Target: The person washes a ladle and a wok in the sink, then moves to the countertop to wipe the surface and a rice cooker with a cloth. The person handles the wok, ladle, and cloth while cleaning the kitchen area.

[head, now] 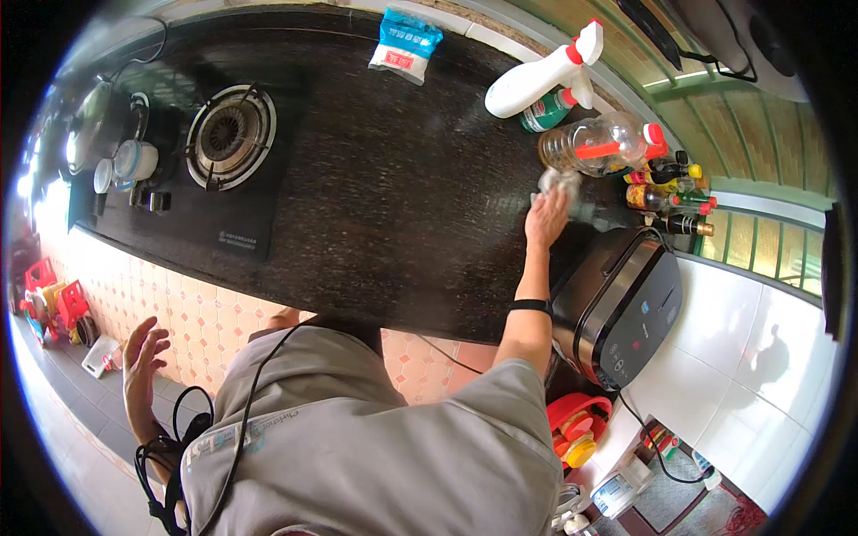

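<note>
My right hand (548, 218) reaches across the dark stone countertop (402, 201), its fingers on a whitish cloth (560, 182) that looks blurred. Just beyond the cloth lies a large clear plastic bottle (596, 142) with a red cap. My left hand (142, 345) hangs off the counter's left front side, fingers spread, with nothing in it. Farther back are a white spray bottle (529, 84) and a green bottle (546, 112). A blue and white plastic packet (405, 47) lies at the back edge.
A gas burner (230, 137) and a lidded pot (94, 127) are at left, with small jars (136, 161) beside them. A rice cooker (617, 308) stands close to my right forearm. Several sauce bottles (660, 197) crowd the right back corner. A black cable (244, 422) runs over my shirt.
</note>
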Available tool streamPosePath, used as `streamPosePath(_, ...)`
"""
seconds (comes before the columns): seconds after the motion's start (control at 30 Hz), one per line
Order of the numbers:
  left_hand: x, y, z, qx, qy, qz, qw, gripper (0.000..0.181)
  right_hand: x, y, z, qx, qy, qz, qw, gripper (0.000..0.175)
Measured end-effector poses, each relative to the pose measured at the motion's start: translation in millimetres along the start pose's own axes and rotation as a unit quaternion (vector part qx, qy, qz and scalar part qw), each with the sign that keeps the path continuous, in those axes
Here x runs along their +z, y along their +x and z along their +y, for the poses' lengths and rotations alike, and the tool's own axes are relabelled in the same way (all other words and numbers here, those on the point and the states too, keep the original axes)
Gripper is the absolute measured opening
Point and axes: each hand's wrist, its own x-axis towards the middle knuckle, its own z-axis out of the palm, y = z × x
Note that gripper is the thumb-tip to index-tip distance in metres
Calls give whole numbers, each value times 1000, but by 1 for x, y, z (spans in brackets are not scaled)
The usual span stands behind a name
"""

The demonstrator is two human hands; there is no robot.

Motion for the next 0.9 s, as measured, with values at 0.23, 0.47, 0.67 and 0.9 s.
streamPosePath(0.23, -6, -2, -5, 45, -32, 9, 998, 40, -31, 23, -52, 461, 7, -36, 886, 58)
streamPosePath(0.47, -12, -10, -28, 6, -67, 42, 997, 41, -15, 0, -243, -48, 108, 13, 993, 57)
streamPosePath(0.67, -23, -32, -31, 0, -79, 77, 994, 38, 15, 113, -262, -21, 174, 141, 974, 47)
streamPosePath(0.9, -28, -38, -44, -16, -104, 84, 991, 38, 1, 106, -268, -140, 115, 31, 983, 43)
